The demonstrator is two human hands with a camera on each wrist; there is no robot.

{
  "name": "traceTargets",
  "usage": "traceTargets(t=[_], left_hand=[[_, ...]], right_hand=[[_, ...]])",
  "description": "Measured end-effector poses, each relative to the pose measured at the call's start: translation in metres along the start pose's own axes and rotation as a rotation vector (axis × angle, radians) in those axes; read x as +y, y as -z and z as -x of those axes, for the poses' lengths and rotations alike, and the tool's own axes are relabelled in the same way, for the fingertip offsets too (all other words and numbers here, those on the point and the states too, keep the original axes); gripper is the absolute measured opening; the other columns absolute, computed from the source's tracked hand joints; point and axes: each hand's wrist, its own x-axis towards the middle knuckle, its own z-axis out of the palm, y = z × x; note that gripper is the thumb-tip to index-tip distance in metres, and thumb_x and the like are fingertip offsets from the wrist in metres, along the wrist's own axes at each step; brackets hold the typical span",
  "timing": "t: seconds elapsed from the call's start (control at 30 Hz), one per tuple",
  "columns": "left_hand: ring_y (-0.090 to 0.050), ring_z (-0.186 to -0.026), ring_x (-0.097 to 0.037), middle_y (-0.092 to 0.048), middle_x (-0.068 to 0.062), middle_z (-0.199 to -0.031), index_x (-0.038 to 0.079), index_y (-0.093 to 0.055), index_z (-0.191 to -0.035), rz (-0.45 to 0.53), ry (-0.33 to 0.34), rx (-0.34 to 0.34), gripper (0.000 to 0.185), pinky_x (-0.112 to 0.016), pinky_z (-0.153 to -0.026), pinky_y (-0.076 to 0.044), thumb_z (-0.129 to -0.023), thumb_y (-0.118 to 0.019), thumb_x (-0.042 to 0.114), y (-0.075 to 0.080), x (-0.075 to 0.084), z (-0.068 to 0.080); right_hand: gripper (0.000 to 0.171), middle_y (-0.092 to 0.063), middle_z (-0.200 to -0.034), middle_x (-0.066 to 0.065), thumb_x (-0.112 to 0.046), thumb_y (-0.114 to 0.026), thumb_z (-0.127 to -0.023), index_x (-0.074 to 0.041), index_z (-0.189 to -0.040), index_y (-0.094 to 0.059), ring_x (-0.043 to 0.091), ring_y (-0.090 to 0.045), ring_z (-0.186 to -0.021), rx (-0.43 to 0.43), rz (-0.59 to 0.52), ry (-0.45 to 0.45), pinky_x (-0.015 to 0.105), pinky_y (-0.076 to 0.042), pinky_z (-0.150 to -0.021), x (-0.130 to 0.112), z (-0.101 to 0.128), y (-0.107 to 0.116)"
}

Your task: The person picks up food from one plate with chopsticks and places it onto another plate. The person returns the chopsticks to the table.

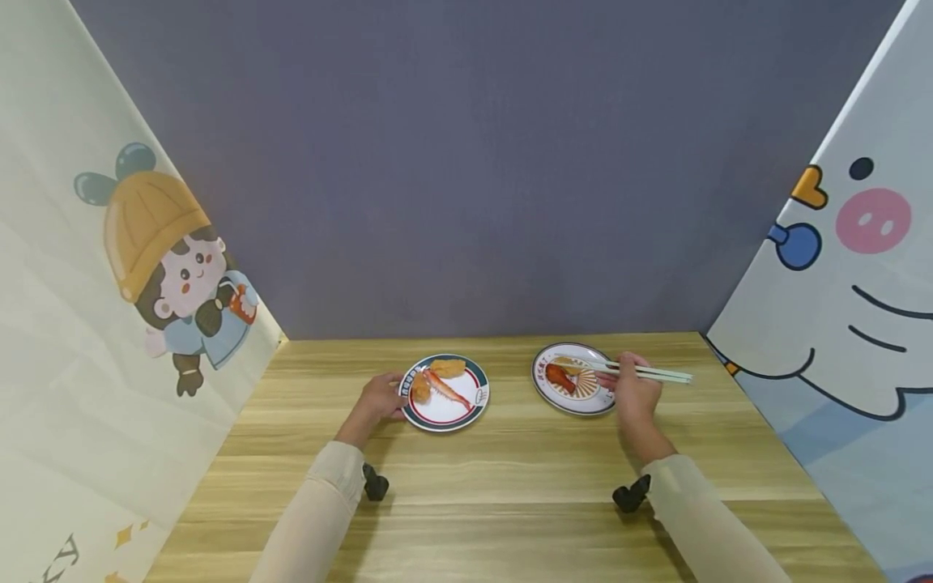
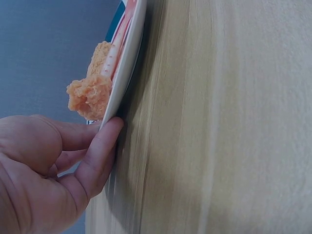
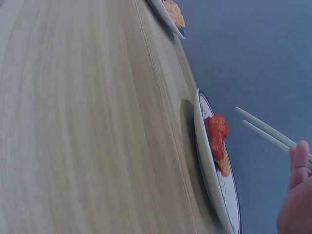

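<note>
two chopsticks (image 3: 265, 126), perhaps plastic, above round plate (image 1: 583, 406)

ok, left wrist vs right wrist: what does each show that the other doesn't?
Left wrist only: the left hand pinching the left plate's rim, and the shrimp.

Right wrist only: the right hand holding chopsticks, and the right plate with its red drumstick.

Both: the left plate (just one end in right wrist) with fried food on it, wooden table, grey backdrop.
</note>
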Motion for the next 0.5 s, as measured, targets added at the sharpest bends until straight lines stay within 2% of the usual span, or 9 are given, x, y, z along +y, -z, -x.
traceTargets(t=[0.17, 0.33, 0.4, 0.5], left_hand=[[-0.069, -0.074, -0.021, -0.064, -0.03, -0.123, -0.001, -0.053, -0.143, -0.017, -0.003, 0.008, 0.061, -0.029, -0.06, -0.066, -0.084, -0.066, -0.011, 0.0, 0.001, -0.002], [-0.069, -0.072, -0.02, -0.064, -0.031, -0.125, -0.002, -0.053, -0.142, 0.008, 0.002, 0.003, 0.061, -0.03, -0.061, -0.066, -0.084, -0.065, -0.013, 0.001, 0.002, 0.0], [-0.068, -0.071, -0.019, -0.064, -0.031, -0.125, -0.001, -0.053, -0.143, 0.017, 0.009, 0.0, 0.061, -0.03, -0.061, -0.066, -0.084, -0.065, -0.013, 0.0, 0.001, -0.001], [-0.069, -0.071, -0.019, -0.064, -0.03, -0.124, -0.001, -0.053, -0.143, 0.032, 0.022, 0.005, 0.062, -0.03, -0.062, -0.067, -0.084, -0.064, -0.013, 0.0, 0.003, 0.002]], right_hand=[[0.018, -0.07, -0.073, 0.001, -0.016, -0.054, -0.105, -0.003, -0.098, -0.064, 0.012, -0.071, -0.054, -0.023, -0.018, 0.002, 0.025, -0.063, -0.051, 0.001, 0.003, -0.008], [0.03, -0.069, -0.073, -0.001, -0.015, -0.052, -0.105, 0.013, -0.113, -0.058, 0.013, -0.072, -0.056, -0.063, 0.003, 0.001, 0.027, -0.065, -0.054, 0.003, 0.008, -0.014], [0.031, -0.069, -0.075, -0.003, -0.015, -0.051, -0.105, 0.014, -0.116, -0.057, 0.012, -0.072, -0.056, -0.073, 0.024, -0.007, 0.028, -0.065, -0.056, 0.003, 0.01, -0.017], [0.029, -0.07, -0.078, -0.002, -0.018, -0.051, -0.106, 0.009, -0.113, -0.059, 0.011, -0.072, -0.056, -0.088, 0.053, -0.026, 0.028, -0.065, -0.056, 0.005, 0.014, -0.022]])
